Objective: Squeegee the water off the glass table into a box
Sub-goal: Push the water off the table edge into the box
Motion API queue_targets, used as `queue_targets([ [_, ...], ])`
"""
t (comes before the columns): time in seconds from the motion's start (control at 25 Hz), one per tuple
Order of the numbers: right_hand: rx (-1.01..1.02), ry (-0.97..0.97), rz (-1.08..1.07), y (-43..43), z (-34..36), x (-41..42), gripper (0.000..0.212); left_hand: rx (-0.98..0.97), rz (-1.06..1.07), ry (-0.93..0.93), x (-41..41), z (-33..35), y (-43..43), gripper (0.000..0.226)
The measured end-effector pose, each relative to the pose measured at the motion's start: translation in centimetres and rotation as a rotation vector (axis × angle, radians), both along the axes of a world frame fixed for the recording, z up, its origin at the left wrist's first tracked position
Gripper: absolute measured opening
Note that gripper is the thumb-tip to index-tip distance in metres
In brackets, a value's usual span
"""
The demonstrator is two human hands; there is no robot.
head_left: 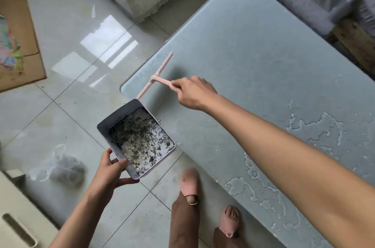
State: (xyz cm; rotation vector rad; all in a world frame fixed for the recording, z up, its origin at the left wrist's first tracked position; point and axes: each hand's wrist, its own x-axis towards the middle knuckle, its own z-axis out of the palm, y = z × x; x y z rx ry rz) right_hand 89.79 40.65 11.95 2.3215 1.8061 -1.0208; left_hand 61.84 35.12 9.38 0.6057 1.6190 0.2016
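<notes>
- While the right hand [194,93] curls its fingers round the end of the handle of the pink squeegee [160,80], we see the blade lying slantwise along the table's left edge, at the centre of the frame.
- The glass table [253,45] fills the right half of the frame, running from top centre down to the lower right corner.
- The left hand [113,168], lower left of centre, grips the near end of the box [105,124], thumb on the rim and fingers under it.
- We see the box open side up, beside the table's near left corner, its far end just below the blade's lower tip; we cannot tell whether box and table touch.
- The box's pale bottom is speckled with dark bits.
- Water [316,126] lies in irregular puddles on the glass at the right and lower right.
- Two feet in pink slippers [189,185] stand on the tiled floor [71,24] at bottom centre.
- A sheet of cardboard [22,24] lies at the upper left, and a crumpled plastic bag [60,164] at the lower left.
</notes>
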Motion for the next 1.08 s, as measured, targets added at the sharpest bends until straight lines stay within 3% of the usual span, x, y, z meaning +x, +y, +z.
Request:
queue_targets([
  [0.12,-0.073,-0.037,-0.001,1.8,-1.2,-2.0,0.031,0.0,0.016,0.017,-1.4,-0.1,0.3,0.052],
  [0.44,-0.381,-0.252,0.07,-6.9,3.8,0.9,0.035,-0.03,0.071,-0.002,-3.7,-0.7,0.1,0.053],
  [0.64,-0.105,-0.123,0.06,2.0,4.1,-4.9,0.035,-0.031,0.129,0.005,-5.0,-0.9,-0.1,0.054],
  [0.76,-0.07,-0.06,0.11,6.8,3.0,-9.5,0.036,-0.026,0.155,0.025,-6.8,-1.3,-0.4,0.054],
  [1.08,-0.425,-0.249,0.19,-0.8,4.1,-7.6,0.036,-0.063,0.191,0.001,-9.0,-2.4,-1.3,0.054],
])
